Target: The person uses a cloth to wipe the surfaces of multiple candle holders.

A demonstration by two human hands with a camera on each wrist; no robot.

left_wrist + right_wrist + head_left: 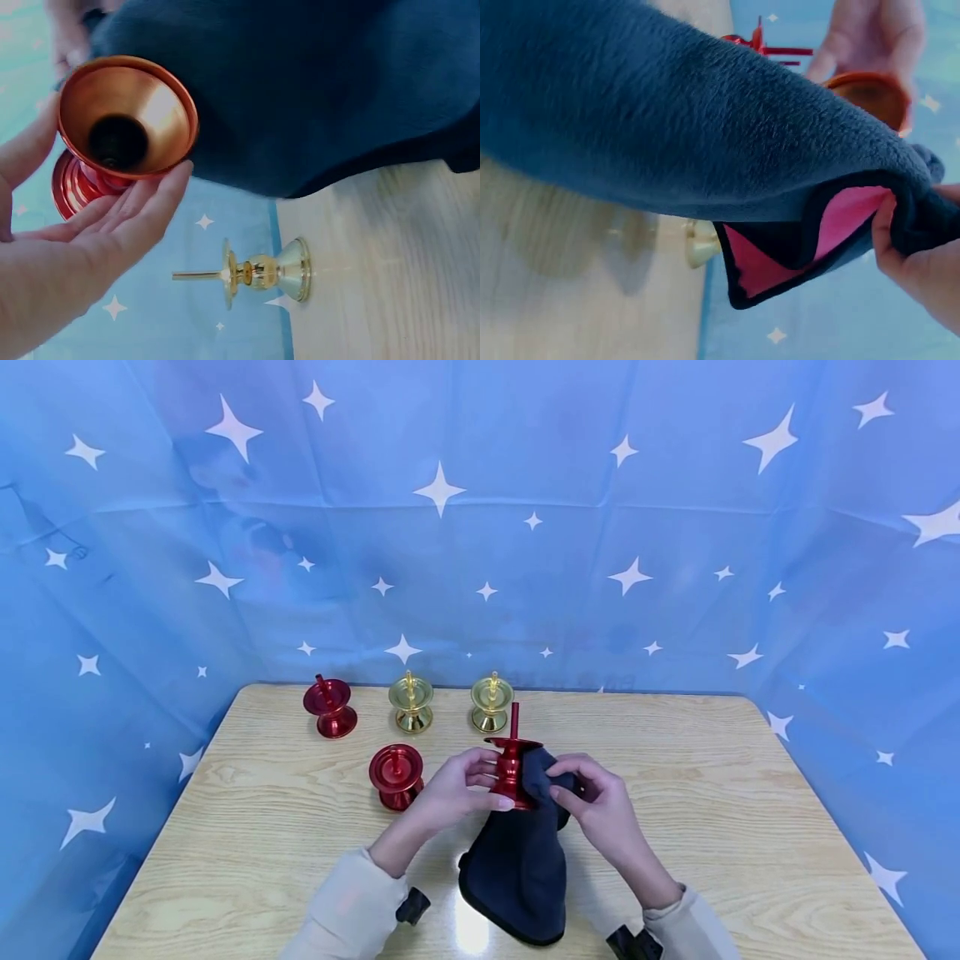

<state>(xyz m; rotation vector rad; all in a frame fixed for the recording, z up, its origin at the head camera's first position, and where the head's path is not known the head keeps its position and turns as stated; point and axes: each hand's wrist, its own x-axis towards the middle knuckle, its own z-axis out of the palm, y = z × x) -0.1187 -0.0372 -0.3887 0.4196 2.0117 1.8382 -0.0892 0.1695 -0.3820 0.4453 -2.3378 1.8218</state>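
My left hand (463, 789) grips a red metal candle holder (508, 770) by its flared base, with its spike pointing up. In the left wrist view the hollow underside of the candle holder (161, 112) faces the camera, thumb and fingers around the rim. My right hand (600, 802) pinches a dark navy cloth (517, 868) against the right side of the candle holder, and the rest of the cloth hangs down toward the table. Pink lining shows inside a fold of the cloth (847, 214) in the right wrist view.
A second red candle holder (396, 774) stands just left of my left hand. Along the back of the wooden table (712, 793) stand another red one (327, 706) and two gold ones, a left gold holder (412, 702) and a right gold holder (491, 702). A blue starred curtain (540, 560) hangs behind.
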